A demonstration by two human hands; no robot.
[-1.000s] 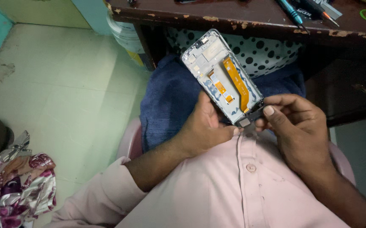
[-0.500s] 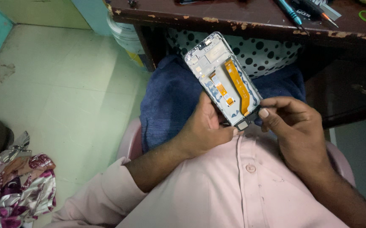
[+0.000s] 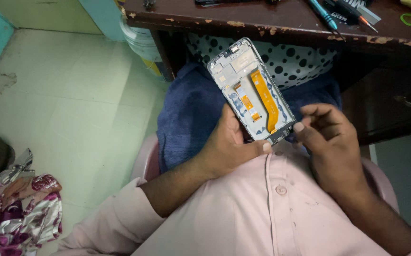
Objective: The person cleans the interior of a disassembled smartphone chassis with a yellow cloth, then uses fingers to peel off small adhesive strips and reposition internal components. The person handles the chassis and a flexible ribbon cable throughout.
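The left hand point(image 3: 231, 147) grips the opened, silver-framed phone chassis with its two orange ribbon cables point(image 3: 252, 92), fingers wrapped behind the lower edge and the thumb laid across the bottom corner. The chassis tilts up over the blue cloth on the lap point(image 3: 191, 109), just below the front edge of the worn dark wooden desk point(image 3: 281, 23). The right hand point(image 3: 331, 142) sits just right of the chassis's bottom end, fingers loosely curled and spread, holding nothing that I can see; its thumb tip rests at or very near the lower right corner.

The hold looks thin: only the bottom end is clamped, so a push from the right thumb could lever the chassis out of the grip, and it would likely fall to the pale tiled floor point(image 3: 72, 95) left of the chassis. The orange cables lie exposed, so a fingernail catching one could crease or tear it. The chassis's top corner is near the desk edge and could knock against it if lifted.
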